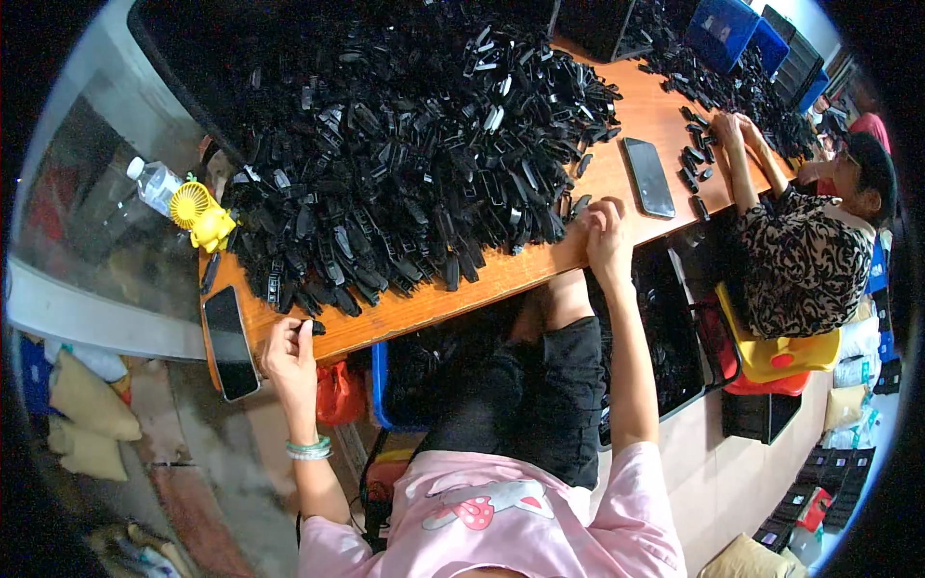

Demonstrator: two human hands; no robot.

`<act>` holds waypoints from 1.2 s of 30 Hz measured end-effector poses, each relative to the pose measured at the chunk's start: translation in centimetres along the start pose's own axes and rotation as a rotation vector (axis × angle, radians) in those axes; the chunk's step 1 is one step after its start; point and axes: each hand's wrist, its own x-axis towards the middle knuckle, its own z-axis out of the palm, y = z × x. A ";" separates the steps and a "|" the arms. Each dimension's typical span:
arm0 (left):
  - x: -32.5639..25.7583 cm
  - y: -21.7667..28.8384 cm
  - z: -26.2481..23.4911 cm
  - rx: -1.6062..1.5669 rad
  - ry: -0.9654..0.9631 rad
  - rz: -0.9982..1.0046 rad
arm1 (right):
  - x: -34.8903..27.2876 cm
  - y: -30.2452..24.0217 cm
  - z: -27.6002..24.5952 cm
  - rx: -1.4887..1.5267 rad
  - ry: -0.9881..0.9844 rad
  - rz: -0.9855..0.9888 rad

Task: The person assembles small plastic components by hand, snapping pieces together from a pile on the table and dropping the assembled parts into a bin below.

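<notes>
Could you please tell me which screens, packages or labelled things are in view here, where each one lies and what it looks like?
Phone: flat at the table's near left corner, beside the left hand; black rectangle, dark screen.
Second phone: flat on the wooden table, beyond the right hand; black rectangle, dark screen.
Water bottle: left of the table behind a yellow mini fan; clear, white cap, pale label.
</notes>
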 end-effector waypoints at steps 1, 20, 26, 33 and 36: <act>-0.1 -0.4 0.1 -0.150 0.023 -0.116 | 0.2 -0.9 0.0 -0.013 0.069 -0.054; -5.7 9.7 2.2 -0.892 -0.550 -0.443 | -8.4 -12.9 -4.7 1.041 -0.506 0.347; -6.8 11.1 3.1 -0.756 -0.708 -0.170 | -9.8 -16.4 -6.0 0.925 -0.647 -0.136; -6.0 11.6 2.6 -0.565 -0.611 0.070 | -11.1 -16.7 -5.5 0.779 -0.575 -0.194; -5.7 12.0 2.4 -0.419 -0.523 0.268 | -11.8 -17.4 -5.2 0.658 -0.514 -0.236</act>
